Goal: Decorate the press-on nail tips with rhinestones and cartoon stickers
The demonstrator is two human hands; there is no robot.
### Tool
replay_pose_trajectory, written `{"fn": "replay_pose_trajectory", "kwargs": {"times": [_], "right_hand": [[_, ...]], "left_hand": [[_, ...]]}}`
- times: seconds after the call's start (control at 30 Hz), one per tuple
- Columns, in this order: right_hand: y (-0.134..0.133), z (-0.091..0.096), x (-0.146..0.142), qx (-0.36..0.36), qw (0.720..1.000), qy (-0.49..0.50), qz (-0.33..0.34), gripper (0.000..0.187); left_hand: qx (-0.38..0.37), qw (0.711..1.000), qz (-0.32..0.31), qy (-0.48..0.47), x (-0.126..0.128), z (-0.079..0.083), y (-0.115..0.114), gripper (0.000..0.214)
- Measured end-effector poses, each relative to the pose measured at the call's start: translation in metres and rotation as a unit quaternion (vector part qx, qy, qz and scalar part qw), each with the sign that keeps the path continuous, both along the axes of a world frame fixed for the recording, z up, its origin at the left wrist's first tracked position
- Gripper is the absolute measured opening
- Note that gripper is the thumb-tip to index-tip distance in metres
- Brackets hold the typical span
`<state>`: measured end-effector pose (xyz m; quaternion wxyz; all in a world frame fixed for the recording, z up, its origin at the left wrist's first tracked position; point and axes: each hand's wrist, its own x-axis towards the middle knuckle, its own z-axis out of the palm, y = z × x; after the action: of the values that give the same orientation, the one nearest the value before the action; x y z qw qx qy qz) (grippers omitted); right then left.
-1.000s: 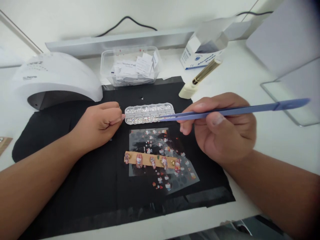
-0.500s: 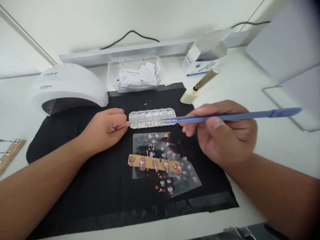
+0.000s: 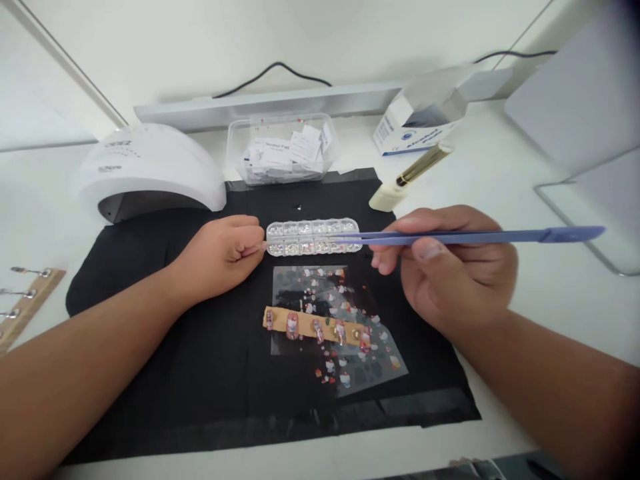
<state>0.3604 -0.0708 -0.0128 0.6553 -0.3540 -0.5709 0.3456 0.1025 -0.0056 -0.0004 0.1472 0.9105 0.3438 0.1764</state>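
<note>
My right hand (image 3: 450, 267) is closed on blue tweezers (image 3: 480, 236), whose tips reach left over the right end of a clear compartment box of rhinestones (image 3: 313, 237). My left hand (image 3: 225, 257) is curled, with its fingertips against the left end of that box. Below the box lies a clear sticker sheet (image 3: 340, 327) with small red and white stickers. Across it rests a tan strip (image 3: 305, 325) carrying several decorated nail tips. All of this sits on a black mat (image 3: 200, 360).
A white nail lamp (image 3: 150, 170) stands at the back left. Behind the mat are a clear tub of paper packets (image 3: 283, 150), a white and blue carton (image 3: 415, 120) and a gold-capped bottle lying down (image 3: 410, 177). A wooden strip with metal pins (image 3: 25, 300) lies far left.
The view has shifted, so everything sits slightly further right and lower in the picture. Both hands keep their hold by the box; the tweezer tips stay over its right end.
</note>
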Motion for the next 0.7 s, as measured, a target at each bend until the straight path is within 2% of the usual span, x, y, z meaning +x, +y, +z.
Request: {"fn": "replay_pose_trajectory", "kwargs": {"times": [0.43, 0.7], "right_hand": [[0.0012, -0.0023, -0.0001, 0.012, 1.000, 0.016, 0.019, 0.015], [0.0013, -0.0020, 0.0009, 0.001, 0.999, 0.012, 0.040, 0.012]], "left_hand": [[0.004, 1.000, -0.008, 0.004, 0.0020, -0.0003, -0.0002, 0.032], [0.010, 1.000, -0.017, 0.012, 0.0017, -0.0013, -0.0004, 0.031]]}}
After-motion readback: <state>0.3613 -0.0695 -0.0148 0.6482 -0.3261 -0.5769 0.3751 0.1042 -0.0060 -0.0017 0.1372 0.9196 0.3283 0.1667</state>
